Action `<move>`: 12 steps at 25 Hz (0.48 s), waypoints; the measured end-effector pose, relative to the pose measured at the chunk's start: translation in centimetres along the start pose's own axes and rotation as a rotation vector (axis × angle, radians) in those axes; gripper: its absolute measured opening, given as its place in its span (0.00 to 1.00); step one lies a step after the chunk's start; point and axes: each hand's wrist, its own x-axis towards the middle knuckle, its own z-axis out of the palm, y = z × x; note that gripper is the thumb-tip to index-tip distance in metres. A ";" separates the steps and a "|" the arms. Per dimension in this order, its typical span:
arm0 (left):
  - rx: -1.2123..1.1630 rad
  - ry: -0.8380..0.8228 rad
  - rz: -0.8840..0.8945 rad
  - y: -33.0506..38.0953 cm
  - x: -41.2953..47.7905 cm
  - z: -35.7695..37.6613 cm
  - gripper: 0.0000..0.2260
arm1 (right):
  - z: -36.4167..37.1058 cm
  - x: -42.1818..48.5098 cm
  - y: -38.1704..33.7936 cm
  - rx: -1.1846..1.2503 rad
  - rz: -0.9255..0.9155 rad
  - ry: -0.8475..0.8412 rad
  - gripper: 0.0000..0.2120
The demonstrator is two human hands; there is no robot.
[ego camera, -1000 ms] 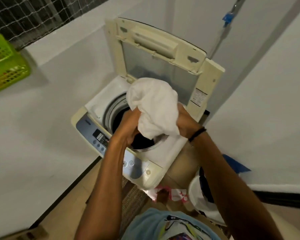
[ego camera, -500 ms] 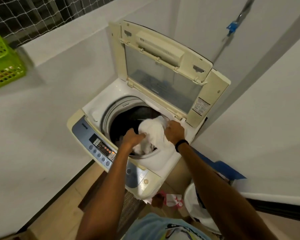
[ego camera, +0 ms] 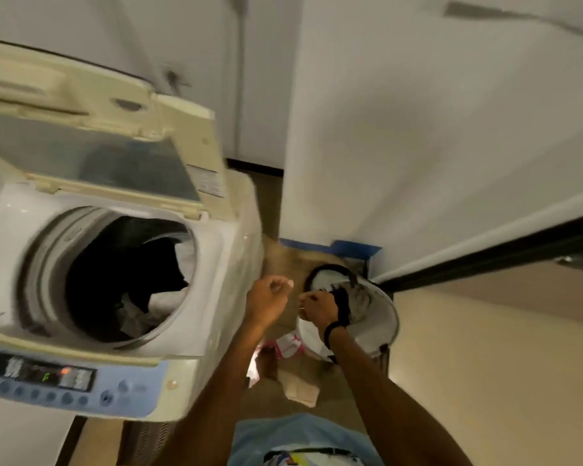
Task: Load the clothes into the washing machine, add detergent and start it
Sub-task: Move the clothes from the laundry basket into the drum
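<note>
The right hand (ego camera: 318,309) is gripping a dark cloth (ego camera: 342,297) in the bucket (ego camera: 381,326); the left hand (ego camera: 270,297) is curled, holding nothing; she should be lifting it high, clear of the rim.

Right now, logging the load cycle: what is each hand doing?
Left hand: loosely curled, holding nothing visible.
Right hand: closed on a dark garment in the white bucket.

Tan floor (ego camera: 485,381) bears washing machine (ego camera: 216,264), white bucket (ego camera: 381,317)

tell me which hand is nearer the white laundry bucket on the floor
Right. The right hand is over the white laundry bucket, gripping a dark garment at its opening. The left hand hangs beside it, between bucket and washing machine.
</note>
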 end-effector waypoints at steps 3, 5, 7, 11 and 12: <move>0.123 -0.123 -0.057 -0.8 3.5 7.2 0.11 | -3.8 2.7 5.3 0.106 0.159 0.032 0.07; 0.186 -0.173 -0.073 -2.8 7.4 12.6 0.10 | -5.9 7.1 9.2 0.143 0.230 0.033 0.07; 0.235 -0.205 -0.083 -5.7 11.8 18.0 0.10 | -7.0 13.0 13.5 0.088 0.289 0.055 0.07; 0.282 -0.227 -0.077 -13.6 22.1 28.6 0.11 | -7.2 27.7 22.3 -0.291 0.252 -0.038 0.16; 0.271 -0.215 -0.081 -15.6 24.6 30.7 0.10 | -7.0 31.2 23.9 -0.379 0.215 -0.069 0.16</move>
